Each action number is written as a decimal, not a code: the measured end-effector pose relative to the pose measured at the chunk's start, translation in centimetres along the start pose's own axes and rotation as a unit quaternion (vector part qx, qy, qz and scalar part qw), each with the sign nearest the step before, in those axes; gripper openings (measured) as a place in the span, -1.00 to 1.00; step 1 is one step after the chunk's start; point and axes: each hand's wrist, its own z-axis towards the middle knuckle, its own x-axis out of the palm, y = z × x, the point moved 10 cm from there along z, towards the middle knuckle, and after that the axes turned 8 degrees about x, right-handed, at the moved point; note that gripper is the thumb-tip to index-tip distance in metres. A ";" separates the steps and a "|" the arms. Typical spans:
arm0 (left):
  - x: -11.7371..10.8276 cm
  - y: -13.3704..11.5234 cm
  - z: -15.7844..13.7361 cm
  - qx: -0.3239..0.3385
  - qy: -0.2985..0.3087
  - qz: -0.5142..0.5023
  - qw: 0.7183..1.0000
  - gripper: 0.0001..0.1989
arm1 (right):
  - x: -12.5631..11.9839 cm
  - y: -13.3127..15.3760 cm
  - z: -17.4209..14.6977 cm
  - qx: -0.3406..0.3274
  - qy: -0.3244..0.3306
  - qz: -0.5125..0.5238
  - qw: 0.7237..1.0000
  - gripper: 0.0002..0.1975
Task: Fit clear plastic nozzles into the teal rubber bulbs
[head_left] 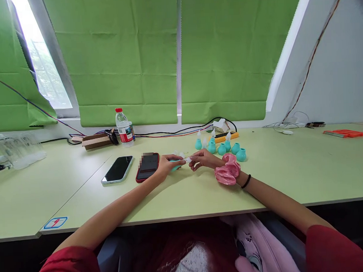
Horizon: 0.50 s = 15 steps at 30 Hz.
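My left hand (167, 164) is closed around a small teal squeeze bulb (175, 167), which lies on its side and points right. A whitish nozzle (187, 160) sticks out of the bulb's end, and the fingertips of my right hand (203, 158) pinch it. My fingers hide how far the nozzle sits in the bulb. Small clear-white pieces (179, 153) lie just behind my left hand. Beyond my right hand stand several teal bulbs; some carry pointed translucent nozzles (228, 136), while others, such as the open bulb (241, 154), show a bare round mouth.
Left of my left hand lie a red-cased phone (147, 166) and a light-cased phone (117, 170). Farther back are a water bottle (124, 130), a cardboard box (99, 141) and cables. A yellow-orange tool (226, 137) lies behind the bulbs, an orange item (345, 133) far right.
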 end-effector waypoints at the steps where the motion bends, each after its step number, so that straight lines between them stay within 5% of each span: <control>1: 0.1 0.3 0.0 -0.012 0.006 -0.017 1.000 -0.65 | -0.1 0.0 0.1 -0.003 -0.005 -0.002 1.000 -0.63; 15: -0.1 1.2 -0.5 -0.056 -0.050 -0.127 0.989 -0.70 | -0.6 -0.2 0.5 -0.054 -0.093 0.068 0.992 -0.65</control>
